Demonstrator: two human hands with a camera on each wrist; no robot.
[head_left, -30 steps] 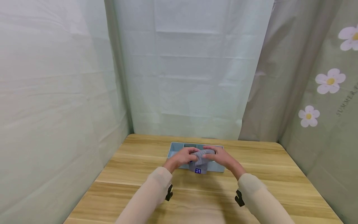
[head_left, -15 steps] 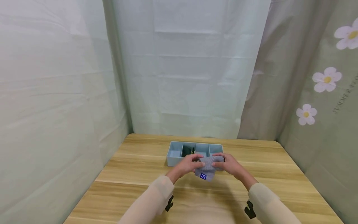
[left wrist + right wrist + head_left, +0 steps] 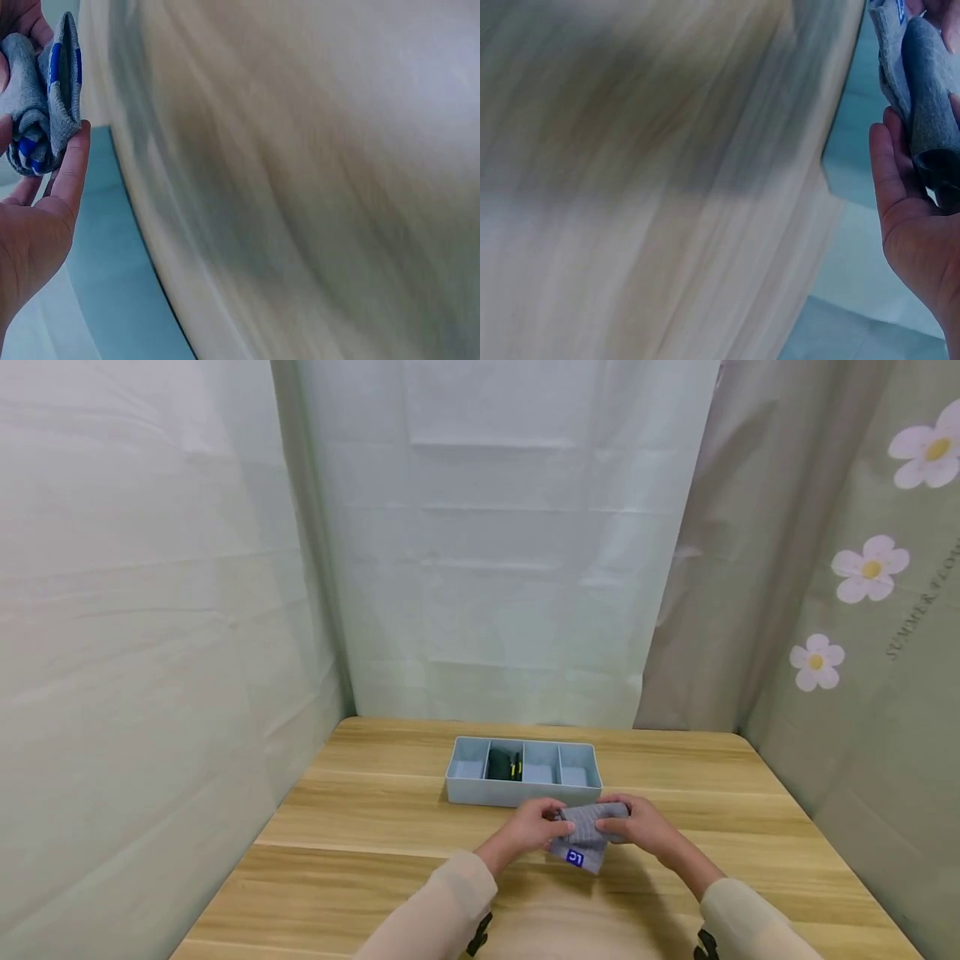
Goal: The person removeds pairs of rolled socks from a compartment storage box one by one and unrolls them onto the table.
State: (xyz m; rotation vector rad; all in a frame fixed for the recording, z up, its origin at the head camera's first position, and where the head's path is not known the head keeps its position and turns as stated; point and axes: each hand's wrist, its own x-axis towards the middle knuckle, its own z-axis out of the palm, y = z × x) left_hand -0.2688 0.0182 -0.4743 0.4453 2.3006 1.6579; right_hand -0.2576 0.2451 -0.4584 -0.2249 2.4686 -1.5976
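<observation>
Both hands hold a rolled grey sock (image 3: pixel 587 833) with a small blue label, just above the wooden table (image 3: pixel 360 835) in front of the blue tray. My left hand (image 3: pixel 534 828) grips its left end and my right hand (image 3: pixel 639 828) grips its right end. The left wrist view has the grey and blue sock (image 3: pixel 41 105) between the fingers (image 3: pixel 69 176) of that hand. In the right wrist view the grey sock (image 3: pixel 922 82) lies against the right hand's fingers (image 3: pixel 892 180).
A light blue divided tray (image 3: pixel 522 792) stands at mid-table behind the hands; one compartment holds a dark item (image 3: pixel 504 765). Pale curtains close in the left side and back, and a flowered curtain (image 3: pixel 870 610) hangs on the right.
Both hands have drawn the sock back from above the tray toward me and a little to the right. It is now lower, in front of the tray.
</observation>
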